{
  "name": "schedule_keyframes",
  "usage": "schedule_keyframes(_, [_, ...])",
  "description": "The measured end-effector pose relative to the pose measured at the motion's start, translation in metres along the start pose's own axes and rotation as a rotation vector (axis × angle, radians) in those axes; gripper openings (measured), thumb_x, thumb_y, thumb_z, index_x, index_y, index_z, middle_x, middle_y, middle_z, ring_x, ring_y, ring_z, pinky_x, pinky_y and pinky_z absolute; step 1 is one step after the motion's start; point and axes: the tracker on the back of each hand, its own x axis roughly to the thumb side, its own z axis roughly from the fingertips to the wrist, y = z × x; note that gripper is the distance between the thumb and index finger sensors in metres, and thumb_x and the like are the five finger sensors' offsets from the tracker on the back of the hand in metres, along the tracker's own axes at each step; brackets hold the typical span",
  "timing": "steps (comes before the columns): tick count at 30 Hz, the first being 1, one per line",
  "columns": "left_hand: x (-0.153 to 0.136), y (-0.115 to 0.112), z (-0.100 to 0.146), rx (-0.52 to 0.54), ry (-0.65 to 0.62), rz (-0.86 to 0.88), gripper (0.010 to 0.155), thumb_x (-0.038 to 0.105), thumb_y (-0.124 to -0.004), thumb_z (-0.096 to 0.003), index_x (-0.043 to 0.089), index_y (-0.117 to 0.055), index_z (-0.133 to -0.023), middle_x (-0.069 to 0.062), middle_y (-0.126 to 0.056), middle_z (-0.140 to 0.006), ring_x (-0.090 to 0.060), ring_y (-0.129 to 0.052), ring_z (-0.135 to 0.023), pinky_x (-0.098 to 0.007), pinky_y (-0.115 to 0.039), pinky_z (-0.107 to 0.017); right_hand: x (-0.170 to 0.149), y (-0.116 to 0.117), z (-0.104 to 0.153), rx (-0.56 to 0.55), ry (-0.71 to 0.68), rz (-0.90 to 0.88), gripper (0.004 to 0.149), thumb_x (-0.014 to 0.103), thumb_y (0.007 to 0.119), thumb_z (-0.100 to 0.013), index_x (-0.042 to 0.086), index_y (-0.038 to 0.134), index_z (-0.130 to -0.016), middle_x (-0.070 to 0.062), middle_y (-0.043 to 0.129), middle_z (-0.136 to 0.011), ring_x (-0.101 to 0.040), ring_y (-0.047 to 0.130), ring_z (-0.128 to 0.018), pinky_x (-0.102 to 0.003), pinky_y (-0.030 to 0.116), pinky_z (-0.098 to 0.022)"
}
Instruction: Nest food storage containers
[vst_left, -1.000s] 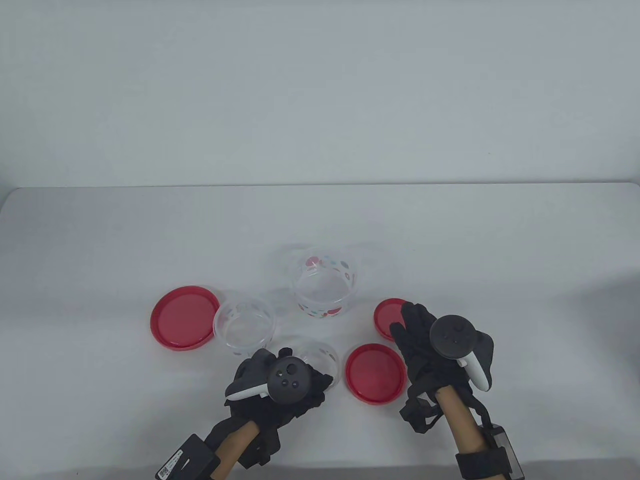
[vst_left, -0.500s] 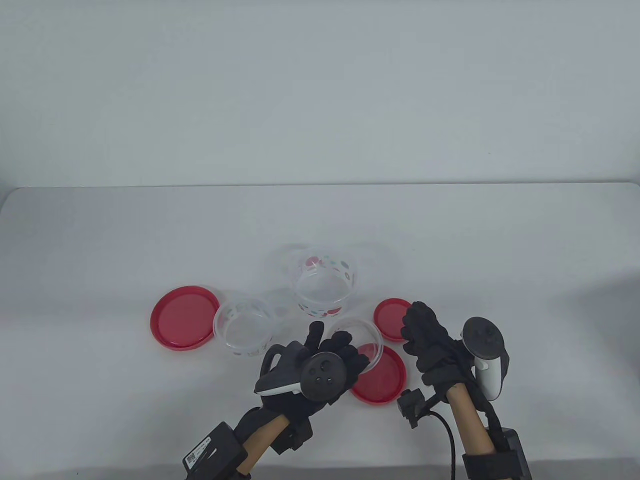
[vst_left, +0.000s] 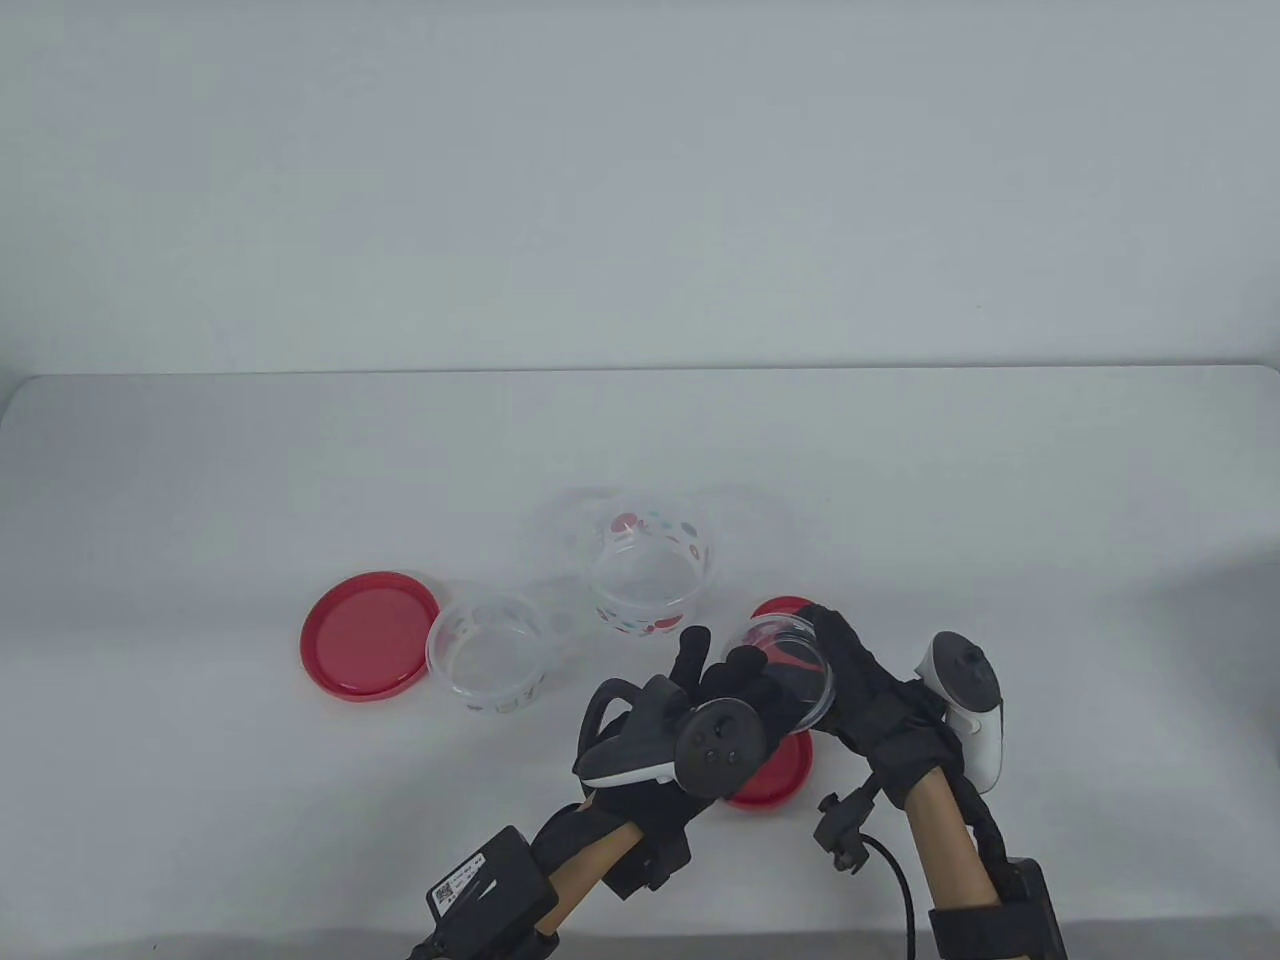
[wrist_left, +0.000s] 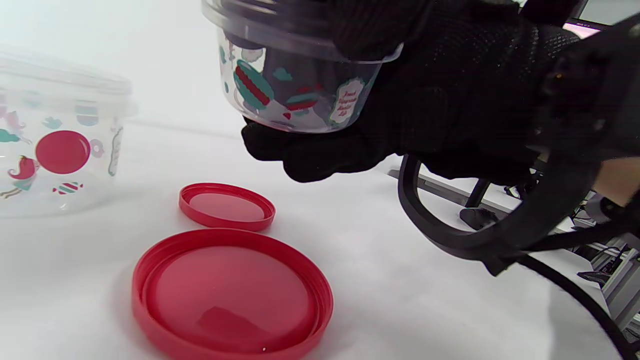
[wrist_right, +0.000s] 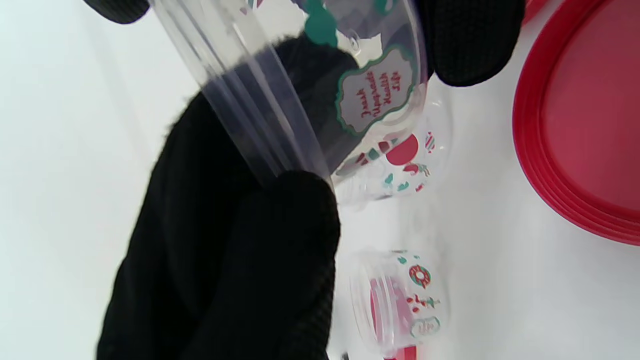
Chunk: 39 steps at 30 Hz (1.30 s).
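Table view: small container (vst_left: 790, 665) held between left hand (vst_left: 700, 715) and right hand (vst_left: 880, 690).

Black knit gloves (vst_left: 870, 690), bare forearms (vst_left: 940, 830), black-and-white trackers (vst_left: 965, 700).

clear tub (wrist_right: 300, 85) with printed label, tilted, fills top centre; black gloved fingers (wrist_right: 240, 260) on its rim at lower left, another fingertip (wrist_right: 470, 40) on its right wall | second printed tub (wrist_right: 400, 170) on white table (wrist_right: 475, 280) just below it; third tub (wrist_right: 400, 300) lower still | red lid (wrist_right: 590, 140) right of clear tub
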Motion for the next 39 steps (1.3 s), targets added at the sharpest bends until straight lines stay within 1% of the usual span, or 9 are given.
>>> schedule_keyframes(8, [-0.008,-0.001,0.002,0.027,0.011,0.029,0.047,0.036,-0.062,-0.0660,0.031,-0.061,-0.113,-0.001,-0.065,-0.122,-0.025,-0.039,-0.121,-0.055,-0.011,-0.085,-0.003,-0.001,-0.003,0.016,0.008,-0.042,0.083,0.058,0.054,-0.065,-0.002,0.022,-0.112,-0.032,0.040,-0.109,-0.052,0.068,-0.085,-0.056,0.070,-0.052])
schedule_keyframes(15, [-0.023,0.008,-0.001,0.043,-0.024,0.317,0.054,0.040,-0.057,-0.0675,0.037,-0.042,-0.119,0.001,-0.044,-0.129,-0.024,-0.025,-0.123,-0.055,-0.009,-0.085,0.003,-0.009,0.000,-0.046,-0.017,-0.018,0.082,0.056,0.054,-0.065,-0.003,0.021,-0.112,-0.033,0.038,-0.109,-0.053,0.066,-0.086,-0.057,0.069,-0.053])
schedule_keyframes(18, [-0.033,0.013,-0.003,0.060,-0.008,0.390,0.058,0.044,-0.055,-0.0677,0.039,-0.032,-0.121,0.001,-0.028,-0.132,-0.028,-0.015,-0.122,-0.055,-0.007,-0.085,0.002,-0.016,0.001,-0.090,-0.006,-0.010,0.082,0.056,0.054,-0.065,-0.003,0.022,-0.112,-0.033,0.039,-0.108,-0.053,0.067,-0.086,-0.057,0.069,-0.053])
schedule_keyframes(21, [-0.048,0.014,-0.006,0.091,0.058,0.475,0.061,0.046,-0.054,-0.0675,0.039,-0.027,-0.122,0.001,-0.025,-0.132,-0.030,-0.015,-0.122,-0.056,-0.009,-0.085,0.002,-0.023,0.003,-0.101,-0.014,-0.053,0.082,0.056,0.053,-0.066,-0.004,0.022,-0.112,-0.034,0.039,-0.108,-0.052,0.067,-0.086,-0.057,0.069,-0.053])
schedule_keyframes(26, [-0.074,0.007,-0.025,0.038,0.165,0.613,0.063,0.048,-0.051,-0.0682,0.039,-0.020,-0.122,0.000,-0.018,-0.132,-0.032,-0.014,-0.121,-0.056,-0.012,-0.086,0.007,-0.028,0.008,-0.110,-0.034,-0.067,0.081,0.056,0.053,-0.066,-0.004,0.022,-0.112,-0.034,0.039,-0.108,-0.052,0.068,-0.085,-0.057,0.069,-0.053])
schedule_keyframes(30, [-0.086,-0.006,-0.049,-0.077,0.256,0.709,0.064,0.049,-0.049,-0.0689,0.039,-0.014,-0.122,-0.001,-0.014,-0.132,-0.034,-0.020,-0.121,-0.056,-0.021,-0.087,0.007,-0.033,0.009,-0.099,-0.040,-0.098,0.081,0.056,0.052,-0.066,-0.004,0.022,-0.112,-0.034,0.039,-0.108,-0.052,0.067,-0.085,-0.057,0.069,-0.053])
schedule_keyframes(34, [-0.091,-0.018,-0.069,-0.134,0.401,0.679,0.065,0.049,-0.047,-0.0696,0.039,-0.010,-0.122,-0.004,-0.015,-0.132,-0.034,-0.036,-0.117,-0.054,-0.035,-0.087,0.009,-0.036,0.010,-0.103,-0.051,-0.110,0.081,0.056,0.051,-0.066,-0.004,0.021,-0.112,-0.034,0.039,-0.108,-0.051,0.067,-0.085,-0.056,0.069,-0.053])
schedule_keyframes(36, [-0.092,-0.024,-0.077,-0.166,0.445,0.656,0.064,0.049,-0.046,-0.0700,0.038,-0.010,-0.122,0.001,-0.020,-0.132,-0.033,-0.044,-0.114,-0.052,-0.042,-0.085,0.009,-0.037,0.011,-0.104,-0.055,-0.114,0.081,0.056,0.051,-0.066,-0.004,0.021,-0.112,-0.034,0.039,-0.108,-0.051,0.068,-0.085,-0.056,0.069,-0.053])
schedule_keyframes(39, [-0.089,-0.037,-0.094,-0.282,0.523,0.615,0.064,0.050,-0.046,-0.0705,0.038,-0.011,-0.123,-0.003,-0.023,-0.132,-0.033,-0.049,-0.111,-0.050,-0.047,-0.083,0.011,-0.038,0.011,-0.099,-0.060,-0.126,0.080,0.056,0.050,-0.067,-0.004,0.021,-0.112,-0.034,0.039,-0.108,-0.051,0.067,-0.085,-0.056,0.069,-0.053])
